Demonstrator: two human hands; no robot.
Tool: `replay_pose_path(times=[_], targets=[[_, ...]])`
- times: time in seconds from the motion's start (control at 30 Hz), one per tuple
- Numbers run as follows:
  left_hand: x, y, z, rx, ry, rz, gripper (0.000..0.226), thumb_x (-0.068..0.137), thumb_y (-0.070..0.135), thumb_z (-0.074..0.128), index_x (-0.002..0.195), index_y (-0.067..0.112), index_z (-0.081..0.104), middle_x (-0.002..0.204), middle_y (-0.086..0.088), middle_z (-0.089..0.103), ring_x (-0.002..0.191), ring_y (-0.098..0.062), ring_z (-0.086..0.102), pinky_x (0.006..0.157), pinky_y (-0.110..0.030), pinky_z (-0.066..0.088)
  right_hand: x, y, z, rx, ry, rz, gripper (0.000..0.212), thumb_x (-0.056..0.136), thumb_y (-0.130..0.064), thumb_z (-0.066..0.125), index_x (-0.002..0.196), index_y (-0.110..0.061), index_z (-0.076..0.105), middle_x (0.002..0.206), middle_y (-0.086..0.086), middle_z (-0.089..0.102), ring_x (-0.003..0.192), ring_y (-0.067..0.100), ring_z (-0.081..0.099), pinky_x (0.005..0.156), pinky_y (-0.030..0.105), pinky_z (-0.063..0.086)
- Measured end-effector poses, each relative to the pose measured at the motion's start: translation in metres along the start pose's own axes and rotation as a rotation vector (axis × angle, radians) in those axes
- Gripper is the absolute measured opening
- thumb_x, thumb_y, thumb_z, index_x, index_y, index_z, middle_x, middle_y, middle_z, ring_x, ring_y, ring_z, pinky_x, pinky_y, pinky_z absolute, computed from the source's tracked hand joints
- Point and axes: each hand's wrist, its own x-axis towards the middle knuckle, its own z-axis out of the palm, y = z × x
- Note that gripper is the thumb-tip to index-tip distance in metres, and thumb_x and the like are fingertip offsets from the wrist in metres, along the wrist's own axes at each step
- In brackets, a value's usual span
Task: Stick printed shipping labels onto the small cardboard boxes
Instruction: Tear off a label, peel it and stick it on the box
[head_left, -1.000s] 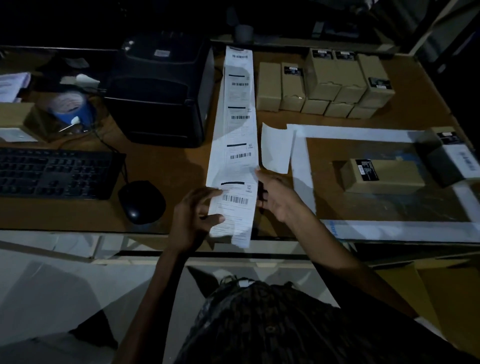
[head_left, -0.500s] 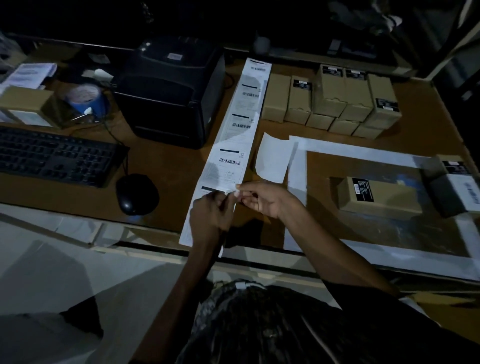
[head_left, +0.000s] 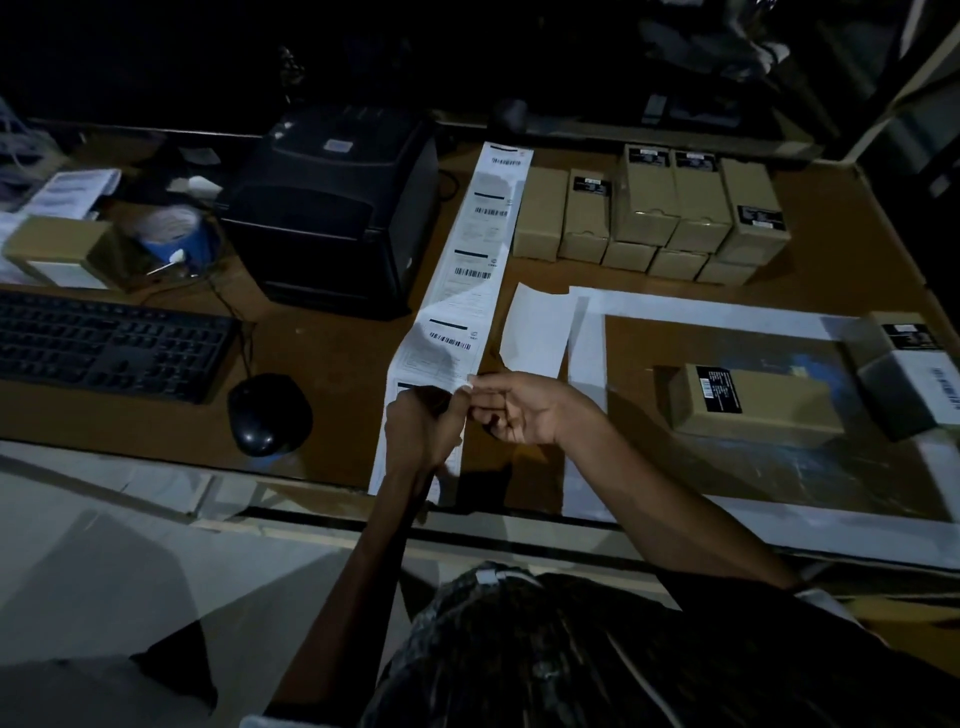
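A dim packing office is showing itself — a black boxy label printer (head_left: 332, 208) is sitting on the brown wooden desk (head_left: 332, 364), with a black keyboard (head_left: 104, 343) left of it and stacked small brown cardboard boxes (head_left: 670, 208) to its right.

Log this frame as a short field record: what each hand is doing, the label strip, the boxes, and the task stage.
left hand: left hand grips the near end of the long white printed label strip
right hand: right hand pinches the strip's right edge, at a label corner
strip: runs along the brown desk, beside the black label printer
boxes: single small brown cardboard box on the right; cluster of small brown boxes at the back
stage: label not yet on a box
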Motion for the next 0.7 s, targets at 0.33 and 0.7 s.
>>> replay_pose_path(times=[0.33, 0.7], targets=[[-0.002, -0.017, -0.014, 0.177, 0.107, 0.342, 0.037, 0.089, 0.042, 0.069, 0.119, 0.022, 0.061, 0.106, 0.004, 0.067, 0.088, -0.012, 0.065, 0.062, -0.023, 0.048, 0.003, -0.003, 0.007, -0.159, 0.258, -0.189, 0.009, 0.093, -0.017, 0.071, 0.091, -0.009, 0.066, 0.064, 0.001, 0.067, 0.048, 0.009, 0.058, 0.041, 0.018, 0.034], [0.041, -0.028, -0.032, 0.347, -0.222, 0.622, 0.018, 0.081, 0.0, 0.075, 0.093, 0.013, 0.073, 0.111, -0.002, 0.068, 0.099, -0.019, 0.066, 0.079, -0.046, 0.057, 0.003, -0.005, 0.009, -0.483, 0.364, -0.276, 0.009, 0.094, -0.017, 0.07, 0.087, -0.013, 0.068, 0.083, 0.009, 0.075, 0.05, 0.011, 0.058, 0.042, 0.019, 0.037]])
